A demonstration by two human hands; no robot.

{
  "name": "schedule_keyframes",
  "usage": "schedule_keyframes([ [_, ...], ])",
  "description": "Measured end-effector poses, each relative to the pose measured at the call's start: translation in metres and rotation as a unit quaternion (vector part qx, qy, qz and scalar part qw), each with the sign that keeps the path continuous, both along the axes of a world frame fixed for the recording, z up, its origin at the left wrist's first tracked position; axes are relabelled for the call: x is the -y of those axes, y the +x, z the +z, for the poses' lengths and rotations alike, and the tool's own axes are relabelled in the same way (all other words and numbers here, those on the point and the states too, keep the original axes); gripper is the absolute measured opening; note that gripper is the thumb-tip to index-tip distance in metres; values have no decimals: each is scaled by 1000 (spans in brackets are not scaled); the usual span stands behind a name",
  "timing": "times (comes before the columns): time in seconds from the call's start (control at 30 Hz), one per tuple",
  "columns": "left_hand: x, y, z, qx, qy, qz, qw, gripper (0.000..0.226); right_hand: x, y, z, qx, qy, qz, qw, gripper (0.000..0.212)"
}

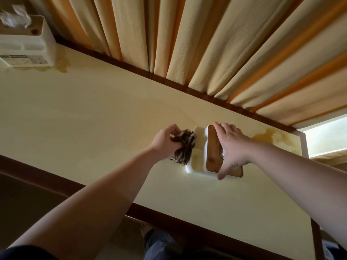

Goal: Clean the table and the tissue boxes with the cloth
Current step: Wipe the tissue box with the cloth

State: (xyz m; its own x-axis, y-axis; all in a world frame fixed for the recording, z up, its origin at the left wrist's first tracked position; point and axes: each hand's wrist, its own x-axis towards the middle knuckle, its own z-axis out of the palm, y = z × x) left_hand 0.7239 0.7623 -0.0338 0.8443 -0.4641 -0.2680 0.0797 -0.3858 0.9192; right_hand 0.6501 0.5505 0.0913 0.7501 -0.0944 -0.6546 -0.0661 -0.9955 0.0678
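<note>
- Cloth [183, 147]: dark, patterned and soft; it looks light and crumples freely. Your left hand [166, 140] bunches it in curled fingers and holds it against the 9 o'clock side of the near tissue box [197, 152]. Keep it wadded so that a firm pad meets the surface.
- Near tissue box: white, rigid, probably light plastic, so it may slide on the smooth desk [93, 113]. Your right hand [231, 147] lies over its wooden lid [213, 147], fingers curled over the 12 o'clock edge and thumb stretched toward 6 o'clock, steadying it. A little white tissue shows beneath the palm; the open side compartment appears empty.
- Far tissue box [26, 41]: at 10 o'clock on the desk, well apart, with tissue standing out of the top and a brown spot on its upper face. What its front slots contain cannot be told.
- Stains: a yellowish stain [272, 137] lies at 3 o'clock of the near box; another spreads beside the far box.
</note>
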Motion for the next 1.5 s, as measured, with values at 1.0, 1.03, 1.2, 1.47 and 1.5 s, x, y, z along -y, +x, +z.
schedule_keyframes([
  [1.0, 16, 23, 7, 28, 34, -30, 999, 29, 8, 0, -4, 1, 18, -25, 1000, 186],
  [1.03, 21, 29, 7, 34, 36, -26, 998, 30, 8, 0, -5, 1, 17, -26, 1000, 186],
  [1.2, 31, 41, 13, 21, 36, -26, 999, 31, 10, 0, -7, 5, 17, -28, 999, 184],
  [1.47, 2, -14, -1, -22, 32, 1, 999, 35, 13, -2, -8, 13, 25, -15, 999, 180],
  [1.5, -4, -23, -4, -23, 27, 0, 999, 36, 13, -3, -9, 15, 23, -15, 1000, 179],
])
